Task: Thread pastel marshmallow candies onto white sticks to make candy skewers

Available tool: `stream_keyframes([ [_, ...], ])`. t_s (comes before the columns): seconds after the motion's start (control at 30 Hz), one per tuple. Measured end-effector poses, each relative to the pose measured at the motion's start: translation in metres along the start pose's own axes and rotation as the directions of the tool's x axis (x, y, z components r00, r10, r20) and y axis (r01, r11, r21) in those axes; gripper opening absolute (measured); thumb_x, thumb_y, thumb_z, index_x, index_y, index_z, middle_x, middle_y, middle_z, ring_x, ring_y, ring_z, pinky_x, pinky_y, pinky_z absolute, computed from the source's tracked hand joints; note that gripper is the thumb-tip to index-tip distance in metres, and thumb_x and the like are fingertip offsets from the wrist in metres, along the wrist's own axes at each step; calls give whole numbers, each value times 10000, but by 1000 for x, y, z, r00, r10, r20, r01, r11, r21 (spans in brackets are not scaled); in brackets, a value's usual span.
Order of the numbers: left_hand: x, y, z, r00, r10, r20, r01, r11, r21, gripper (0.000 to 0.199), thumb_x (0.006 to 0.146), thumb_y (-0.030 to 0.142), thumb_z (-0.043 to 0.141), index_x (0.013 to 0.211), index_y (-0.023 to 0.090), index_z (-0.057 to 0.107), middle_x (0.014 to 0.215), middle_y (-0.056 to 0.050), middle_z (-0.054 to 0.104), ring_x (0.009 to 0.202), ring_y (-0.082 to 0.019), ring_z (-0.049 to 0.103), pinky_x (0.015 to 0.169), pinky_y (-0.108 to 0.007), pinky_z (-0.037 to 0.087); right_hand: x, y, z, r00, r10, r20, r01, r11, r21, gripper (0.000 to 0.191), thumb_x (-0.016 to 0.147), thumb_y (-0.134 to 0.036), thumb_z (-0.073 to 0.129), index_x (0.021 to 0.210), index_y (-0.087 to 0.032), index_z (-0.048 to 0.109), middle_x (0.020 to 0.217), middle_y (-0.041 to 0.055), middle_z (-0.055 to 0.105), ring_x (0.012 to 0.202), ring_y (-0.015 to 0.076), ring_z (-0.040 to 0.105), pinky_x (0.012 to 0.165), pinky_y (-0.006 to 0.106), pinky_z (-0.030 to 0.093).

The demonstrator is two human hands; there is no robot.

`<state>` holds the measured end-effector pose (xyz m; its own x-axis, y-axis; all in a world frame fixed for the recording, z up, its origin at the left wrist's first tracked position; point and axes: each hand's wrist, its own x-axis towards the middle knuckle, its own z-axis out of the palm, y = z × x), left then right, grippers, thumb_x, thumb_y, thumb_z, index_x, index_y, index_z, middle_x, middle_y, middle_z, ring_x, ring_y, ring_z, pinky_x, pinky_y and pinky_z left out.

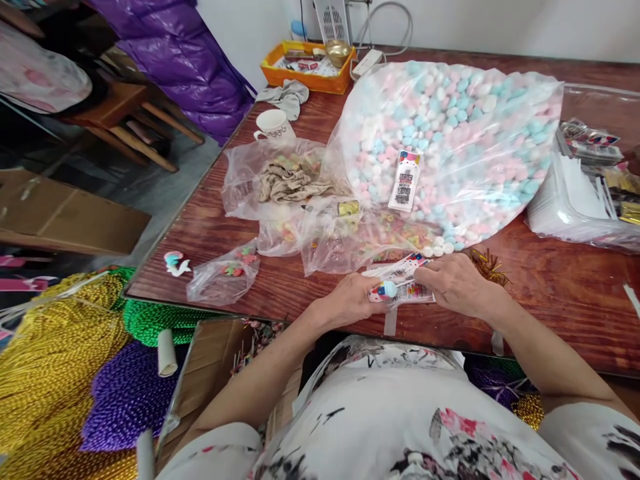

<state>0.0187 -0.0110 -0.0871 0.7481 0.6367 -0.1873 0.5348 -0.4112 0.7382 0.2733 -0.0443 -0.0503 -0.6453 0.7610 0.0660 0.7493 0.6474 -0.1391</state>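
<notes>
Near the table's front edge, my left hand (353, 300) is closed on the left end of a small printed packet (384, 291) with a pale blue ball on its face. My right hand (457, 283) has its fingers closed at the right end of the same packet. More printed cards (400, 268) lie under and behind the fingers, partly hidden. Just beyond sits a big clear bag of pink, white and blue pom-poms (450, 147), with one printed card (405, 181) on it. A gold tinsel tuft (489, 267) is by my right wrist.
Smaller plastic bags (330, 240) with colourful pieces and a crumpled brown cloth (295, 181) lie left of the big bag. Farther back are a white mug (276, 127) and an orange tray (305, 79). A clear bin (575, 220) stands right. Bead strands (55, 360) hang lower left.
</notes>
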Motion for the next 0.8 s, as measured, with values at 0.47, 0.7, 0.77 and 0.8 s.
stream_keyframes([
  [0.47, 4, -6, 6, 982, -56, -178, 53, 998, -22, 325, 722, 372, 778, 932, 164, 644, 842, -11, 667, 776, -170, 589, 720, -284, 468, 7, -9, 21, 974, -38, -223, 78, 981, 176, 179, 835, -68, 448, 744, -172, 561, 577, -17, 511, 521, 116, 313, 560, 290, 167],
  [0.7, -19, 11, 8, 788, 245, -565, 2, 916, 401, 149, 824, 326, 688, 882, 197, 638, 921, -74, 687, 891, -214, 592, 843, -362, 464, -1, -19, 29, 928, 42, -371, 1, 993, 114, 192, 877, -93, 453, 727, -174, 543, 562, -19, 515, 521, 116, 377, 567, 277, 243],
  [0.77, -26, 14, 12, 819, 199, -538, 43, 914, 403, 110, 862, 279, 626, 799, 190, 625, 800, -51, 677, 784, -185, 591, 765, -322, 462, -4, -30, 37, 917, -1, -398, 36, 996, 82, 196, 859, -66, 452, 725, -170, 550, 573, -9, 531, 537, 124, 402, 574, 288, 256],
  [0.8, -30, 15, 15, 842, 156, -517, 63, 922, 381, 126, 875, 267, 601, 782, 186, 624, 771, -46, 672, 753, -174, 592, 737, -306, 459, -6, -36, 42, 914, -20, -404, 52, 996, 69, 198, 852, -55, 452, 724, -167, 552, 576, -6, 533, 545, 128, 413, 577, 293, 260],
])
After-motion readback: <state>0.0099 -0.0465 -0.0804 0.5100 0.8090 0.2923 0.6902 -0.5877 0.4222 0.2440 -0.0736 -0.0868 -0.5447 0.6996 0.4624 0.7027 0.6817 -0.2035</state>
